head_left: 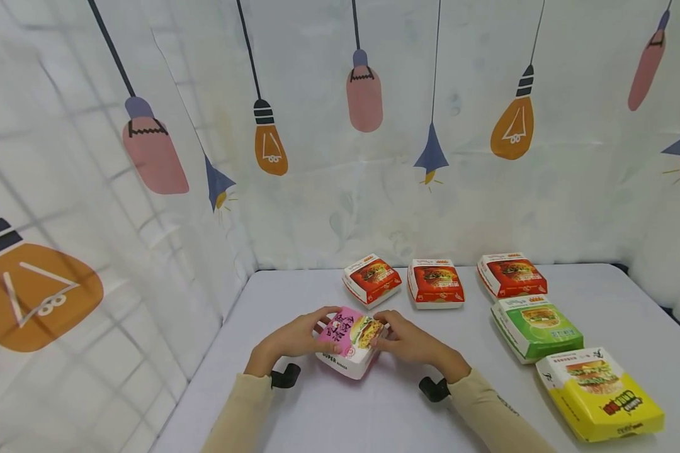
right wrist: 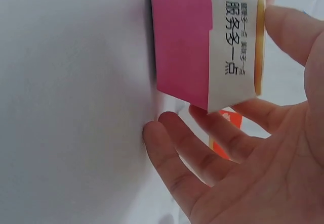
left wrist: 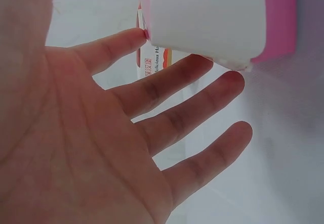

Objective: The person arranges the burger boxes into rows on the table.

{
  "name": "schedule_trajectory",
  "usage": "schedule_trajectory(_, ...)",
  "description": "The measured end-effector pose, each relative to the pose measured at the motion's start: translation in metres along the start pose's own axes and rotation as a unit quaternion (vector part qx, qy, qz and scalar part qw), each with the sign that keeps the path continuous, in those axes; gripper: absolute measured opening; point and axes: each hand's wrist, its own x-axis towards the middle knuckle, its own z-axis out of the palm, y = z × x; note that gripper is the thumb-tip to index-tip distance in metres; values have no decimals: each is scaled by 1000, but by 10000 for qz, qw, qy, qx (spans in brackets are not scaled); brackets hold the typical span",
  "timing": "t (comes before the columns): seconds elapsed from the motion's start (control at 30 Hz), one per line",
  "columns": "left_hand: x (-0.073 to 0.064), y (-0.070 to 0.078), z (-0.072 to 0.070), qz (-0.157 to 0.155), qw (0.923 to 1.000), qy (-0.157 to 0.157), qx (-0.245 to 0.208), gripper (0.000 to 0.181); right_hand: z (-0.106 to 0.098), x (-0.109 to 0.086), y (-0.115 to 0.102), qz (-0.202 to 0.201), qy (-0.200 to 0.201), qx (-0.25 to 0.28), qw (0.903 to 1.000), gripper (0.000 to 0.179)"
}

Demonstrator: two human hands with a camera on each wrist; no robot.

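A pink-and-white burger box [head_left: 345, 340], its lid printed with a burger, is between the two hands near the middle of the table. My left hand [head_left: 292, 337] grips its left side, thumb on the front part of the lid and index finger at the back; the other fingers [left wrist: 202, 107] spread past the box. From the right, my right hand [head_left: 412, 341] holds the opposite side, its thumb [right wrist: 291, 32] against the lid edge and fingertips at the back corner. The lid looks closed. Whether the base touches the table, I cannot tell.
Behind the hands stand three red burger boxes [head_left: 372, 280], spread along the white table's [head_left: 294, 286] back. On the right are a green burger box [head_left: 538, 327] and a larger yellow one [head_left: 600, 393]. A lamp-patterned curtain [head_left: 317, 214] hangs behind and at the left.
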Motion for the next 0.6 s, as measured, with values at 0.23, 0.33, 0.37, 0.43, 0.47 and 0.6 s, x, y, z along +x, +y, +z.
schedule_trajectory(0.23, -1, -2, -2, 51, 10000, -10, -31, 82, -4, -2, -1, -8, 84, -15, 10000, 41)
schedule_trajectory(0.33, -1, -4, -3, 44, 10000, 4, -46, 78, -6, -3, -1, 9, 126, -59, 9999, 31)
schedule_trajectory(0.37, -1, -4, -3, 49, 10000, 13, -46, 76, -7, -3, -1, 24, 151, -83, 9998, 28)
schedule_trajectory(0.43, -1, -5, -4, 87, 9999, 25, -70, 74, -8, -3, -1, 35, 180, -144, 9997, 24)
schedule_trajectory(0.47, 0, -6, -4, 103, 9999, 31, -78, 72, -9, -4, -1, 31, 179, -156, 9997, 23)
schedule_trajectory(0.6, -1, -8, -5, 157, 9998, 52, -92, 67, -11, -4, -2, 28, 167, -131, 9998, 22)
